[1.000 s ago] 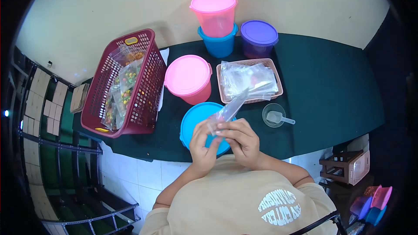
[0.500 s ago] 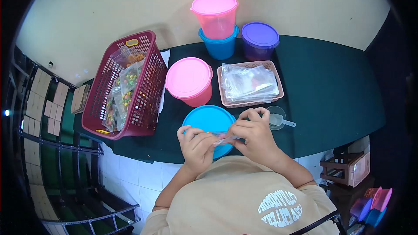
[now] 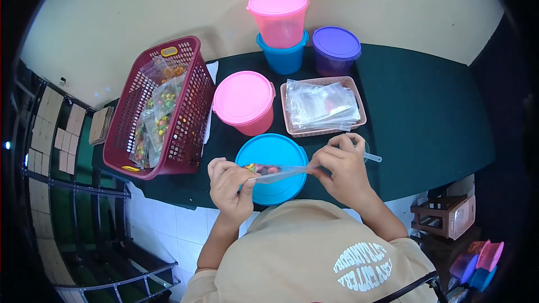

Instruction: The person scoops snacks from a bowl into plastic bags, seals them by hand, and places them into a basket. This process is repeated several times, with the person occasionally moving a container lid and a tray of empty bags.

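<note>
Plastic bag [image 3: 279,172] between both hands

Green table [image 3: 426,106] w/ maroon basket [image 3: 191,129] at left, tilted, holding filled candy bags [image 3: 160,118]. Pink tub [image 3: 243,102] just right of basket; blue tub [image 3: 272,154] in front of it. At back: pink tub stacked on blue tub [image 3: 278,19], purple tub [image 3: 336,49] beside them. Pink tray [image 3: 353,87] w/ empty clear bags [image 3: 320,105] right of centre. Clear scoop [image 3: 371,157] near tray's front. Small rack [image 3: 443,216] & coloured lids [image 3: 477,261] on floor, lower right.
</note>
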A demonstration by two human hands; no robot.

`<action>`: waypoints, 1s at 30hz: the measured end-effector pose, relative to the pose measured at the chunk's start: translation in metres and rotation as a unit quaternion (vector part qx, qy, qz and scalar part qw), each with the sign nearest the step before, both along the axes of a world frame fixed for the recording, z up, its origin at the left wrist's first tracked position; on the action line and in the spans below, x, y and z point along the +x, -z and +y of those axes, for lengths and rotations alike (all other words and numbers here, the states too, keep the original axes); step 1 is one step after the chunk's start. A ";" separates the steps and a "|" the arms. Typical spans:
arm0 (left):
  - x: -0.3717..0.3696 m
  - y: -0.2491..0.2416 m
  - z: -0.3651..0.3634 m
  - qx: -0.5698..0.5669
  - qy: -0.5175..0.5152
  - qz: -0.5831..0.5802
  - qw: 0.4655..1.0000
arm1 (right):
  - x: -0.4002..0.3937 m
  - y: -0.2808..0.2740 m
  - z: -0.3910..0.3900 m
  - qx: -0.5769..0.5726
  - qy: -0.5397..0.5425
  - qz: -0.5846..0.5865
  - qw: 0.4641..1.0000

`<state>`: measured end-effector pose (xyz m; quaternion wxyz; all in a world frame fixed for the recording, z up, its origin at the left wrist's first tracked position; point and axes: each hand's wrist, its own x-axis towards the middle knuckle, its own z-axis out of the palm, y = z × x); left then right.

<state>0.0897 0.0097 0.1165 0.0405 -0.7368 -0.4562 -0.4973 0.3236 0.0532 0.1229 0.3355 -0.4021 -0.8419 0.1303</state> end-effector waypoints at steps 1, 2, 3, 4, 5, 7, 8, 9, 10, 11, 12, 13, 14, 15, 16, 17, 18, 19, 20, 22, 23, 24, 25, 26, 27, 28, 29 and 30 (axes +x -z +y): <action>-0.004 0.004 -0.001 0.001 -0.002 -0.001 1.000 | 0.000 0.000 0.001 0.000 0.015 -0.007 1.000; -0.008 0.010 0.000 0.004 -0.033 -0.207 0.978 | 0.006 0.006 0.006 0.003 0.011 -0.008 1.000; -0.015 0.013 -0.001 0.010 -0.063 -0.405 0.912 | 0.016 0.019 0.015 -0.068 0.013 0.091 0.993; -0.030 0.001 -0.001 0.011 -0.064 -0.418 0.906 | 0.016 0.029 0.024 -0.139 0.013 0.187 0.972; -0.040 -0.001 0.001 -0.024 -0.029 -0.419 0.907 | 0.008 0.038 0.021 -0.220 -0.049 0.340 0.913; -0.038 -0.005 0.006 -0.070 0.022 -0.473 0.878 | -0.029 0.038 0.004 -0.281 -0.138 0.339 0.887; -0.035 -0.006 0.007 -0.096 0.041 -0.514 0.852 | -0.052 0.036 -0.005 -0.303 -0.170 0.319 0.882; -0.039 -0.002 0.008 -0.123 0.063 -0.543 0.828 | -0.071 0.039 -0.011 -0.340 -0.166 0.262 0.888; -0.046 0.003 0.011 -0.146 0.088 -0.571 0.803 | -0.086 0.047 -0.014 -0.370 -0.160 0.203 0.892; -0.054 0.006 0.013 -0.176 0.084 -0.579 0.792 | -0.097 0.067 -0.012 -0.423 -0.212 0.180 0.862; -0.062 0.007 0.014 -0.207 0.079 -0.586 0.779 | -0.099 0.066 -0.012 -0.418 -0.225 0.171 0.863; -0.069 -0.004 0.010 -0.225 0.061 -0.564 0.792 | -0.096 0.065 -0.007 -0.525 -0.218 0.233 0.789; -0.083 -0.003 0.004 -0.224 0.044 -0.517 0.825 | -0.093 0.065 -0.001 -0.622 -0.204 0.287 0.699; -0.099 0.001 -0.003 -0.231 0.016 -0.510 0.828 | -0.092 0.075 0.005 -0.543 -0.179 0.451 0.685; -0.114 0.005 -0.010 -0.240 -0.012 -0.504 0.830 | -0.093 0.085 0.016 -0.449 -0.147 0.602 0.644; -0.128 0.010 -0.017 -0.227 -0.018 -0.508 0.831 | -0.091 0.079 0.033 -0.436 -0.078 0.700 0.560; -0.139 0.015 -0.024 -0.250 -0.001 -0.514 0.821 | -0.096 0.073 0.046 -0.415 -0.003 0.784 0.463; -0.150 0.018 -0.030 -0.273 0.017 -0.518 0.810 | -0.105 0.093 0.045 -0.463 -0.041 0.730 0.501; -0.156 0.020 -0.031 -0.291 0.025 -0.520 0.803 | -0.113 0.115 0.042 -0.506 -0.077 0.672 0.535; -0.165 0.017 -0.032 -0.353 0.047 -0.521 0.776 | -0.154 0.074 0.007 -0.600 -0.114 0.483 0.627; -0.173 0.015 -0.033 -0.387 0.076 -0.519 0.759 | -0.169 0.064 0.008 -0.583 -0.121 0.499 0.630; -0.182 0.010 -0.033 -0.383 0.077 -0.518 0.761 | -0.185 0.054 0.014 -0.565 -0.129 0.513 0.633; -0.191 0.005 -0.034 -0.406 0.119 -0.518 0.743 | -0.203 0.041 0.020 -0.563 -0.131 0.513 0.634; -0.200 0.001 -0.033 -0.429 0.162 -0.516 0.723 | -0.221 0.027 0.027 -0.571 -0.135 0.471 0.659; -0.210 0.001 -0.029 -0.428 0.170 -0.523 0.717 | -0.240 0.015 0.034 -0.577 -0.138 0.428 0.682; -0.219 -0.004 -0.023 -0.411 0.165 -0.529 0.724 | -0.259 0.007 0.042 -0.574 -0.173 0.412 0.686; -0.229 -0.013 -0.016 -0.412 0.149 -0.528 0.728 | -0.279 0.000 0.052 -0.570 -0.207 0.396 0.689; -0.241 -0.023 -0.007 -0.412 0.134 -0.526 0.732 | -0.299 -0.003 0.070 -0.584 -0.239 0.365 0.685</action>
